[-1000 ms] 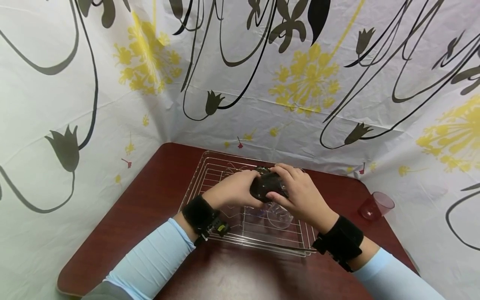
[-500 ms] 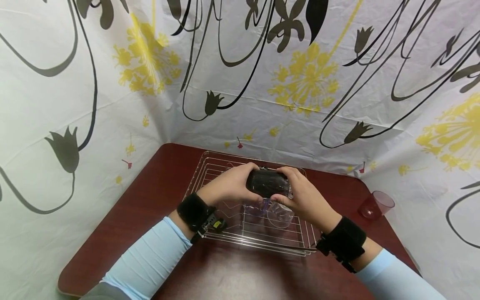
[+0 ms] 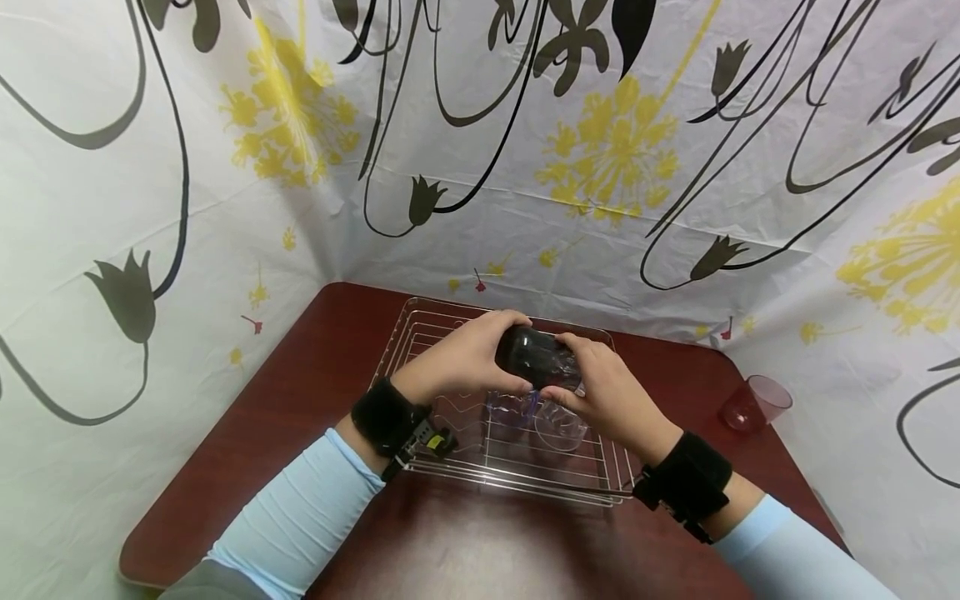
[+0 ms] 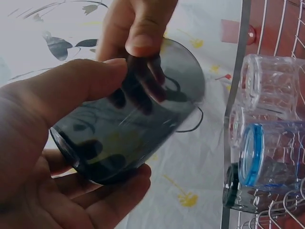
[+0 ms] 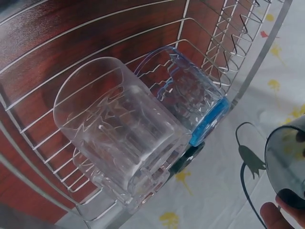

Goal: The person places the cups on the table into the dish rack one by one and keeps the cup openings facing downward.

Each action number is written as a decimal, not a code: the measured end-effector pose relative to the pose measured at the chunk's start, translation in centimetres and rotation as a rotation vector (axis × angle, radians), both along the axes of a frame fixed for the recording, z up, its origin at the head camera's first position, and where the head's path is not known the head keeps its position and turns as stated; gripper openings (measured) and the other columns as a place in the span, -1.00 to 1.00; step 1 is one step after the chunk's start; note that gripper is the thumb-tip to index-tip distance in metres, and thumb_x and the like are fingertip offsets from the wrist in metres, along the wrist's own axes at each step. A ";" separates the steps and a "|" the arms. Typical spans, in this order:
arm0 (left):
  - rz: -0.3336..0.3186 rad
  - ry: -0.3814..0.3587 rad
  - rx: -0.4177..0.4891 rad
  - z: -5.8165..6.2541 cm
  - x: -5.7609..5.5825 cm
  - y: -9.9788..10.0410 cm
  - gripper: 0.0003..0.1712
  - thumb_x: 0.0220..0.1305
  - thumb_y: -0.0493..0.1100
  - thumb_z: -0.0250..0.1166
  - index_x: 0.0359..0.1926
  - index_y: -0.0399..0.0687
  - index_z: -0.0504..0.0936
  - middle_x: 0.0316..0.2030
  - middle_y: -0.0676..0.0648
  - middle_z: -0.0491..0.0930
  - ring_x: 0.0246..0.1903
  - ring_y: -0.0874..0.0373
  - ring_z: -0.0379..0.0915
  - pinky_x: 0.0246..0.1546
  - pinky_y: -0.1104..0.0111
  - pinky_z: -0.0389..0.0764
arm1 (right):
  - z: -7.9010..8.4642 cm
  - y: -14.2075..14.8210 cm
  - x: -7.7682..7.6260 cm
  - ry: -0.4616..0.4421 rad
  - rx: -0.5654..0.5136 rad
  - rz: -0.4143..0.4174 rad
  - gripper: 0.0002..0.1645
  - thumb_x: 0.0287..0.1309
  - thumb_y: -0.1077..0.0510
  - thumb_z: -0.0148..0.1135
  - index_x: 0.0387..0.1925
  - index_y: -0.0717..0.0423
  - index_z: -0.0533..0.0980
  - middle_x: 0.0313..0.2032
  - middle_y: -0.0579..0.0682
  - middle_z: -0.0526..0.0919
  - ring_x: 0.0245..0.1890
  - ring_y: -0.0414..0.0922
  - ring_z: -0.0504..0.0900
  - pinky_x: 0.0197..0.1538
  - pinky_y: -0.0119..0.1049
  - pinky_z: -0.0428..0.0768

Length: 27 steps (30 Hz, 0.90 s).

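Note:
A smoky dark see-through tumbler [image 3: 538, 358] is held on its side above the wire rack. My left hand [image 3: 472, 352] grips it round the base end, thumb on one side and fingers on the other, as the left wrist view shows. My right hand [image 3: 615, 396] pinches the wall towards its open rim, seen in the left wrist view as a thumb [image 4: 144, 44] outside and fingers showing through the wall. Below, in the rack [image 5: 35, 131], lie a clear tumbler [image 5: 126, 131], a blue-based tumbler [image 5: 193, 95] and a dark green-based one [image 4: 232, 186].
A pinkish red tumbler [image 3: 756, 404] lies tilted on the dark red table [image 3: 255, 442], right of the rack. Another clear tumbler [image 4: 236, 126] sits in the rack beside the blue-based one. A patterned white sheet [image 3: 480, 150] walls the table's back and sides.
Between my hands the dark tumbler has turned to lie more sideways and risen slightly. My left hand has shifted its hold on the base end; my right hand has hardly moved.

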<state>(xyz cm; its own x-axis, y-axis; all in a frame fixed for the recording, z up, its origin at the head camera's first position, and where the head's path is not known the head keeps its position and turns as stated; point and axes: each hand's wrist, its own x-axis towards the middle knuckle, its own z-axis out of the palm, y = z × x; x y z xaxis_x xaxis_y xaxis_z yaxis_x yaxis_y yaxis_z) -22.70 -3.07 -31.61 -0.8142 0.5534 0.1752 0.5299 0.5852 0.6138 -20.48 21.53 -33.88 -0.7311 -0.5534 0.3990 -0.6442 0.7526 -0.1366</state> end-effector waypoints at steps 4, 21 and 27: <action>-0.011 0.029 0.006 0.4 0.3 0.1 -0.03 0.04 0.11 0.55 0.43 0.07 0.32 0.25 -0.02 0.44 0.11 0.13 0.43 0.07 0.21 0.55 | -0.1 -0.3 -0.1 0.001 0.026 -0.026 -0.02 0.10 -0.18 0.45 0.36 0.28 0.29 0.19 0.23 0.54 0.20 0.18 0.50 0.24 0.17 0.41; -0.017 0.130 -0.076 1.2 1.5 0.9 -0.03 0.06 0.19 0.53 0.47 0.26 0.31 0.35 0.01 0.38 0.13 0.16 0.47 0.03 0.22 0.59 | -0.9 -0.6 -0.2 -0.035 0.030 -0.059 -0.05 0.03 -0.26 0.49 0.30 0.17 0.35 0.05 0.03 0.61 0.01 0.03 0.56 0.11 0.06 0.47; -0.009 0.128 -0.091 1.1 1.5 1.1 -0.05 0.07 0.21 0.51 0.46 0.31 0.31 0.34 0.04 0.39 0.09 0.17 0.49 -0.01 0.23 0.60 | -0.9 -0.7 0.0 -0.046 0.031 -0.045 -0.07 0.02 -0.34 0.45 0.28 0.09 0.39 0.07 -0.03 0.62 0.04 0.04 0.59 0.13 0.04 0.48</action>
<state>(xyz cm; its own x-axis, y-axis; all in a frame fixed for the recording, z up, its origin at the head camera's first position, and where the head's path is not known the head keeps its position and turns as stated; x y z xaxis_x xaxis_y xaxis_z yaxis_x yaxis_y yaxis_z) -21.19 -1.97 -30.49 -0.7835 0.5788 0.2260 0.6056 0.6301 0.4859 -20.52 20.87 -34.80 -0.7728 -0.5311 0.3474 -0.6030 0.7851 -0.1410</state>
